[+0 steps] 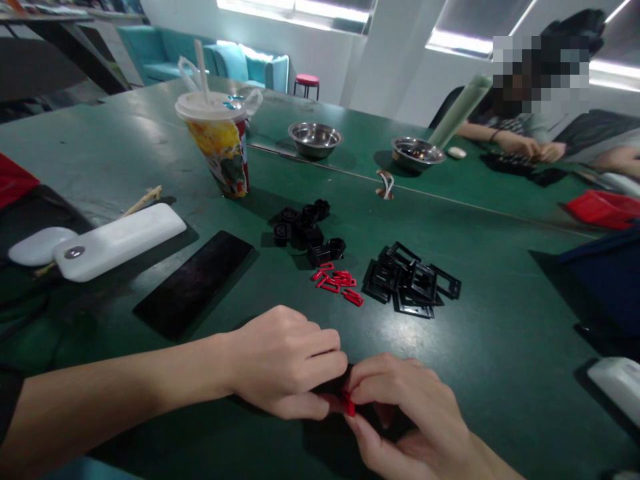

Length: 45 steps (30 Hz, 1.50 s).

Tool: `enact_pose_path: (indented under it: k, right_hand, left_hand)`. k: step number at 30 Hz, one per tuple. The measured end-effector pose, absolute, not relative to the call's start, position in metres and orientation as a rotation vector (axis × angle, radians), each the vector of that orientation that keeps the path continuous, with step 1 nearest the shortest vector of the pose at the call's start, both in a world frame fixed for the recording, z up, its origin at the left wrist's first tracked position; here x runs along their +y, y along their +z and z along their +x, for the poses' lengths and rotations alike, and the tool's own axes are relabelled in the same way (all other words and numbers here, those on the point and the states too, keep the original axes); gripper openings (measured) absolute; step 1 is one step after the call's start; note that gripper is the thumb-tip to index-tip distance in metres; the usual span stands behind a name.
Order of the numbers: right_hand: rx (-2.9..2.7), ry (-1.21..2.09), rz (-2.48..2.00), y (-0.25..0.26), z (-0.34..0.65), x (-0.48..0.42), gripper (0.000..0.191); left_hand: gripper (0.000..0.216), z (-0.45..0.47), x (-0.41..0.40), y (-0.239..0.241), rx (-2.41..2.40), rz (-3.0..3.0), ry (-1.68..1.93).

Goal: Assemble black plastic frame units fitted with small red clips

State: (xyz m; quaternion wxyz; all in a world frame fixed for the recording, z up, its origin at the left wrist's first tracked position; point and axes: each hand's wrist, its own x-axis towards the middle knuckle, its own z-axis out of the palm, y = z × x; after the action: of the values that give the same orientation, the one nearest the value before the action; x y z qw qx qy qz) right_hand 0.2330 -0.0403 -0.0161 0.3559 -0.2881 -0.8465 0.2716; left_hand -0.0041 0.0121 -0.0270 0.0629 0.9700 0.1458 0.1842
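My left hand (287, 363) is closed, its fingertips meeting those of my right hand near the front of the table. A dark part shows in a sliver between the two hands; most of it is hidden, so what my left fingers grip is unclear. Thumb and fingers of my right hand (417, 407) pinch a small red plastic piece (349, 404). Just beyond the hands lies a scatter of small red plastic frames (343, 279). To their right is a heap of flat black plastic frames (413, 283). Several black plastic housings (305, 230) are piled behind the red ones.
A black phone (197, 283) and a white elongated device (123, 243) lie left on the green table (500, 300). Behind stand a paper cup (217, 143) with a straw and two metal bowls (315, 141). Across the table, another person's hands (533, 147) handle dark parts.
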Motion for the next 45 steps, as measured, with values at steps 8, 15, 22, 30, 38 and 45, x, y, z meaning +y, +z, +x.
enact_pose_path:
  k: [8,15,22,30,38,45]
  right_hand:
    - [-2.177,0.72,-0.779,-0.0146,0.2333,-0.0386,0.018]
    - [-2.177,0.741,-0.785,-0.0152,0.2336,-0.0391,0.019]
    - [-2.183,0.735,-0.795,-0.015,0.2333,-0.0401,0.02]
    - [-2.197,0.759,-0.791,-0.02,0.2361,-0.0405,0.022]
    - [-2.199,0.77,-0.812,-0.0205,0.2369,-0.0432,0.032]
    - [-2.256,0.744,-0.804,-0.0198,0.237,-0.042,0.022]
  left_hand:
    - [0.021,-0.0054,0.0105,-0.0274,0.451,2.928,0.557]
    - [0.02,-0.0046,0.0101,-0.0276,0.453,2.931,0.557]
    - [0.018,-0.0039,0.0099,-0.0274,0.461,2.913,0.578]
    - [0.018,-0.004,0.0101,-0.026,0.468,2.91,0.581]
    - [0.018,-0.0047,0.0101,-0.0279,0.475,2.897,0.566]
    - [0.02,-0.004,0.0099,-0.0274,0.471,2.917,0.579]
